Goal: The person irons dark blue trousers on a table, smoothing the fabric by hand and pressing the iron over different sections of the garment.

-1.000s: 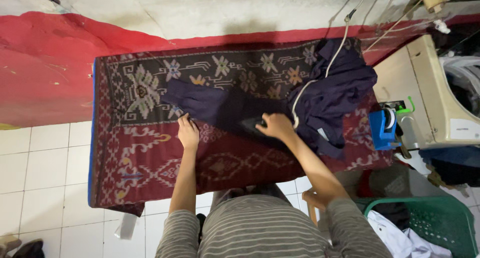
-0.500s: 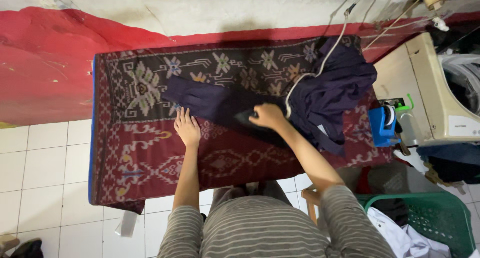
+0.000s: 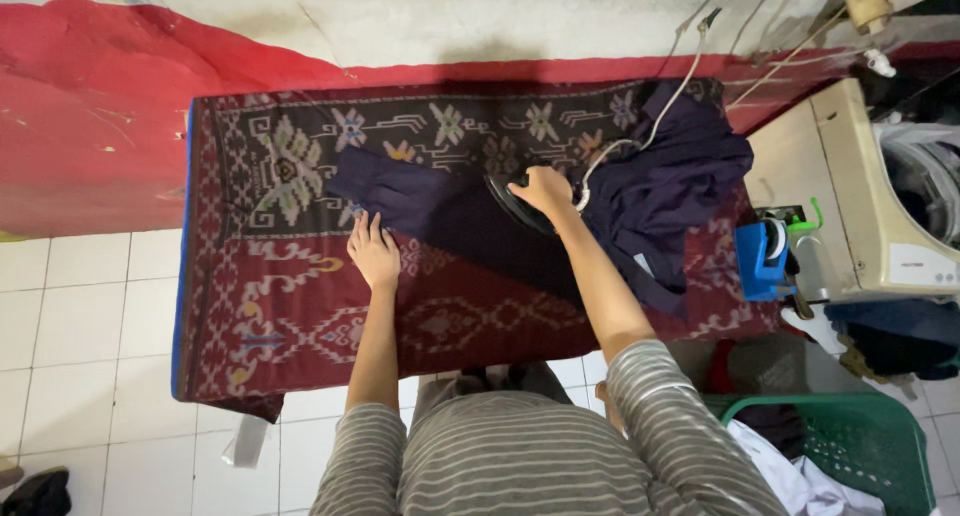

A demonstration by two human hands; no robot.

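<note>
A dark navy garment lies across an ironing surface covered with a maroon patterned cloth. My right hand grips the handle of a black iron resting on the garment's middle. A white cord runs from the iron up to the wall. My left hand lies flat with fingers spread on the garment's lower left edge, holding the fabric down.
A blue holder and a green-capped spray bottle sit at the right end. A cream washing machine stands further right. A green laundry basket with white cloth is at bottom right. White tiled floor lies left.
My right hand has slid the iron up and to the left across the garment. My left hand has stayed pressed on the fabric's edge.
</note>
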